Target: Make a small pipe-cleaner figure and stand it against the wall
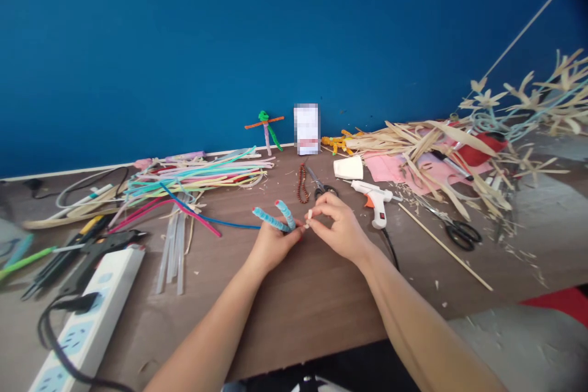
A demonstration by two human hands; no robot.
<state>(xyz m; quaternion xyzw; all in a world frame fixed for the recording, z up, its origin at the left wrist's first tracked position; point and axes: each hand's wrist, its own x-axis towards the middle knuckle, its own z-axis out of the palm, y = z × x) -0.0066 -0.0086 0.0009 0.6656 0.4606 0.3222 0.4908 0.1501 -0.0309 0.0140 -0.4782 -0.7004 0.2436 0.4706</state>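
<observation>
Two bare arms [215, 312] reach over the brown table [307, 318]. The left hand [274, 249] holds a fuzzy blue twist [287, 215] with two ends poking up, and close beside it the right hand [339, 226] pinches a tiny white bit [309, 214]. Scissors [327, 190], beads [302, 185] and a glue gun [378, 202] lie near the right hand

Left hand [275, 249]: bare, left forearm [209, 324] too
Right hand [340, 231]: bare, right forearm [413, 312] too
Clothing [361, 367]: black, white markings (mostly cut off)
</observation>
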